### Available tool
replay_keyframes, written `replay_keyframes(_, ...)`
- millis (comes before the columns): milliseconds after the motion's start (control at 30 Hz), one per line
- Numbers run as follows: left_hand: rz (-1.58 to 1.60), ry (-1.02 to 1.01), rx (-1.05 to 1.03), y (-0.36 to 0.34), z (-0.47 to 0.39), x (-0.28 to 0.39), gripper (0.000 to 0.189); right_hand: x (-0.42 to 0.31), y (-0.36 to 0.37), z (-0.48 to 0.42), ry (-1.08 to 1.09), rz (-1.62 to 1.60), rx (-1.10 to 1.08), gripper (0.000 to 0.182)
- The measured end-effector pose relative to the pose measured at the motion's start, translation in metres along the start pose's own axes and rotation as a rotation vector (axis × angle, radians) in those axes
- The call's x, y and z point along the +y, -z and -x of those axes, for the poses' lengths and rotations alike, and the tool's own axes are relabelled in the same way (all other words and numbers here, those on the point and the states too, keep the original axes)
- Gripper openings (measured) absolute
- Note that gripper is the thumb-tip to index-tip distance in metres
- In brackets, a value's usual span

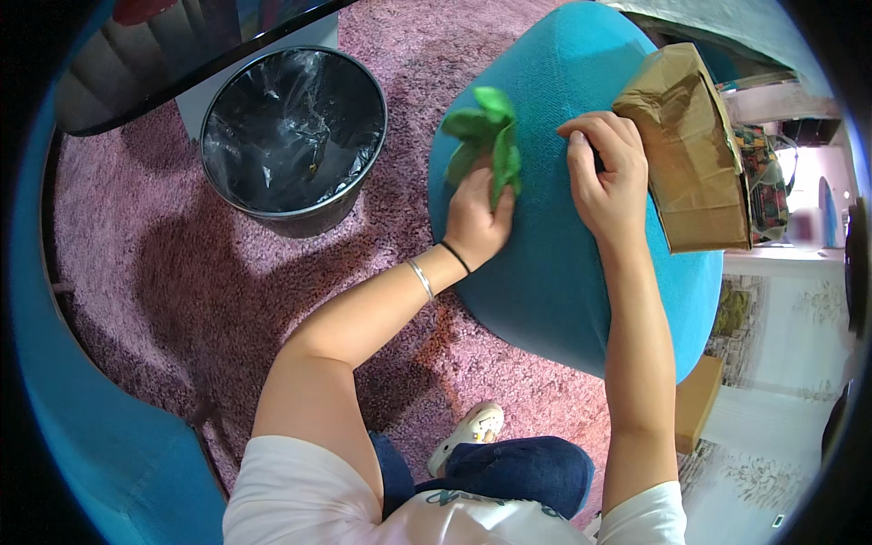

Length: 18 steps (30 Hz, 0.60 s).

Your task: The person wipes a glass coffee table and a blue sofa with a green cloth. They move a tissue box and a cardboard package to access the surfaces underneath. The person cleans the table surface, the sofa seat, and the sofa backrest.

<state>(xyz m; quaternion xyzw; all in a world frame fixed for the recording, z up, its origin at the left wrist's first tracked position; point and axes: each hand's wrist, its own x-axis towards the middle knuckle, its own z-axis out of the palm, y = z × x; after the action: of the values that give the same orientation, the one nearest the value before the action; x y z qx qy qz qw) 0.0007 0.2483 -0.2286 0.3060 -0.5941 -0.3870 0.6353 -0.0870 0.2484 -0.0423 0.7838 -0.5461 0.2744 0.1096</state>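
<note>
My left hand [479,221] is closed around a bunched green cloth [496,133], whose loose folds stick out past the fingers and look slightly blurred. It is held over the left side of a blue upholstered seat [545,286]. Above the same seat, to the right, is my right hand [606,170] with its fingers curled; a small dark patch shows between thumb and fingers, and whether it is an object cannot be told. Just right of that hand stands a creased brown paper bag [695,163] on the seat.
A black bin [293,221] lined with a black plastic bag stands on the pink carpet [225,293] at the upper left. Beyond it is a dark glossy panel [170,54]. Blue upholstery [88,381] curves along the left edge. A cardboard box [698,402] lies right of the seat.
</note>
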Motion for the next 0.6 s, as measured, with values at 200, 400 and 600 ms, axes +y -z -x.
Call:
replay_keyframes(200,-0.116,0.531,-0.068,0.009,0.042,-0.015,0.035,0.001,-0.002,0.0,0.001,-0.005,0.025,0.011)
replay_keyframes(400,0.129,0.066,-0.006,-0.01,0.013,0.077,0.039,0.003,0.0,0.003,0.001,-0.007,-0.003,0.012)
replay_keyframes(600,0.13,-0.188,-0.052,-0.016,0.007,0.07,0.045,0.0,0.001,0.0,-0.021,-0.061,0.001,0.013)
